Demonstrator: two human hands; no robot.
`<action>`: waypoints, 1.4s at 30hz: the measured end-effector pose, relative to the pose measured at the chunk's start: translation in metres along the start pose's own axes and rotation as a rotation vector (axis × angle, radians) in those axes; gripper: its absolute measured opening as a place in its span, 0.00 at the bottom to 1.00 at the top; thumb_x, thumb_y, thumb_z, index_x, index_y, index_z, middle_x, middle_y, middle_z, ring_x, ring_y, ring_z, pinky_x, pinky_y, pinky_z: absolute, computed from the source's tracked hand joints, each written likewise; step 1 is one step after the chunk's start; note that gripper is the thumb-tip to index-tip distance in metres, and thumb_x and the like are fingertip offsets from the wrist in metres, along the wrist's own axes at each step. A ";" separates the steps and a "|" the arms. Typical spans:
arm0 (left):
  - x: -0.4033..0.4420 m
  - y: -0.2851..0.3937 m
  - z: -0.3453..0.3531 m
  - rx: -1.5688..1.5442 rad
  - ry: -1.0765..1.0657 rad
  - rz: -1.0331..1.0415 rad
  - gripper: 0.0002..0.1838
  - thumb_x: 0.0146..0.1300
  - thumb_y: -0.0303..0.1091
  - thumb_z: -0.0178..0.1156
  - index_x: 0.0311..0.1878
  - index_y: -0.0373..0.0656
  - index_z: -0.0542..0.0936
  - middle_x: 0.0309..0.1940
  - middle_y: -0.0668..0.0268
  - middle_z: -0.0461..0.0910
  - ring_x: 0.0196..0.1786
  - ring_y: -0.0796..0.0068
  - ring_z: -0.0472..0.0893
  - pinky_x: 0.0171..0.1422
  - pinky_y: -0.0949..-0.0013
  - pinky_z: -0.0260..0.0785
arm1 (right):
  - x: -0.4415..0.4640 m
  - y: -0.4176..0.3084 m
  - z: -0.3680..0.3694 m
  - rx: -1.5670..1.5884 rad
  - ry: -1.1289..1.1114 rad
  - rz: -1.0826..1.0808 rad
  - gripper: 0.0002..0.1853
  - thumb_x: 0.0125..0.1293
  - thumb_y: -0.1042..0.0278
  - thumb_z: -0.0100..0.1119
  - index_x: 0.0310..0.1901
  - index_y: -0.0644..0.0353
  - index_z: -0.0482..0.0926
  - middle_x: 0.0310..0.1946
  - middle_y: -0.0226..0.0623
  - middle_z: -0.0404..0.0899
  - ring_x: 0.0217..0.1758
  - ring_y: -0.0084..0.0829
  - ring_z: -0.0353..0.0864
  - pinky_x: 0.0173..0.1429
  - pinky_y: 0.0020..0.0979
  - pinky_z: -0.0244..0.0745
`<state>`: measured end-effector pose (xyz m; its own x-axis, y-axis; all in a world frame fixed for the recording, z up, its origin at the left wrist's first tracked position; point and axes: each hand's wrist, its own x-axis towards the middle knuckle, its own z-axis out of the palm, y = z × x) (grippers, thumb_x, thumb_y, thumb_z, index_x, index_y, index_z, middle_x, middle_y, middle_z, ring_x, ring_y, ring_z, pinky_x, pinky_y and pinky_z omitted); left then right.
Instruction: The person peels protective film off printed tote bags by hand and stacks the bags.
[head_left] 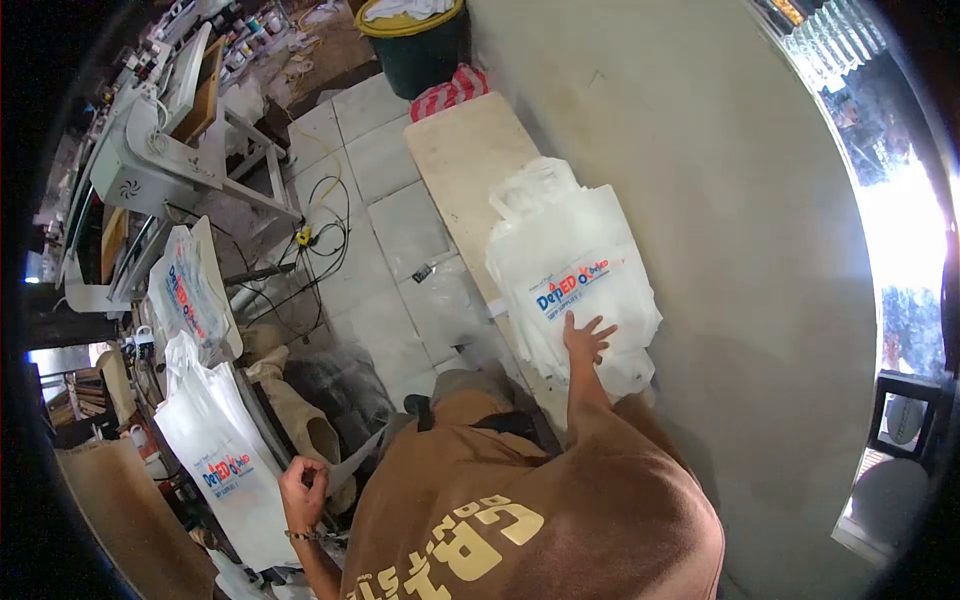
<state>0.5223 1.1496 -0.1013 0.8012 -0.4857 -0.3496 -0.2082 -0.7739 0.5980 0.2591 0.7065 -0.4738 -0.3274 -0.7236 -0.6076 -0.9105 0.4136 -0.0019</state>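
Note:
My right hand (588,340) lies with its fingers spread on a pile of white printed bags (610,250), just below the blue and red lettering. The pile rests on a pale board (465,150) beside the wall. My left hand (304,488) is curled, with a strip of thin, translucent material (352,462) running from it toward my body. Just left of that hand hang more white printed bags (215,430). Another printed bag (185,290) lies on a board above them.
A white machine (150,160) on a metal frame stands at the upper left. Black cables (335,235) and clear plastic (445,295) lie on the tiled floor (385,240). A green bin (415,55) stands at the top, beside a red-striped bag (448,92).

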 end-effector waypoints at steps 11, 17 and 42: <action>-0.003 -0.030 0.033 0.082 0.080 0.077 0.05 0.56 0.23 0.62 0.37 0.35 0.79 0.28 0.55 0.81 0.30 0.62 0.81 0.37 0.65 0.71 | -0.010 -0.008 0.002 0.008 -0.001 0.110 0.59 0.59 0.19 0.44 0.78 0.62 0.46 0.81 0.49 0.26 0.78 0.57 0.50 0.69 0.70 0.51; 0.007 -0.031 0.052 0.203 0.103 0.163 0.12 0.56 0.27 0.63 0.45 0.36 0.82 0.40 0.48 0.84 0.44 0.46 0.83 0.48 0.59 0.75 | -0.013 -0.021 -0.044 -0.208 0.101 -0.060 0.62 0.58 0.15 0.38 0.77 0.67 0.45 0.80 0.54 0.29 0.82 0.54 0.37 0.73 0.74 0.36; -0.008 -0.207 -0.154 0.334 0.654 -0.303 0.40 0.50 0.51 0.74 0.65 0.45 0.74 0.58 0.51 0.69 0.61 0.49 0.68 0.68 0.54 0.63 | -0.537 -0.097 0.046 0.268 -1.496 -1.232 0.33 0.62 0.75 0.66 0.67 0.68 0.64 0.60 0.41 0.74 0.63 0.31 0.72 0.69 0.34 0.65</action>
<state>0.6459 1.3765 -0.1116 0.9953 0.0227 0.0937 -0.0024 -0.9656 0.2602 0.5345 1.0806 -0.1841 0.9262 0.2786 -0.2543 -0.3345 0.2953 -0.8949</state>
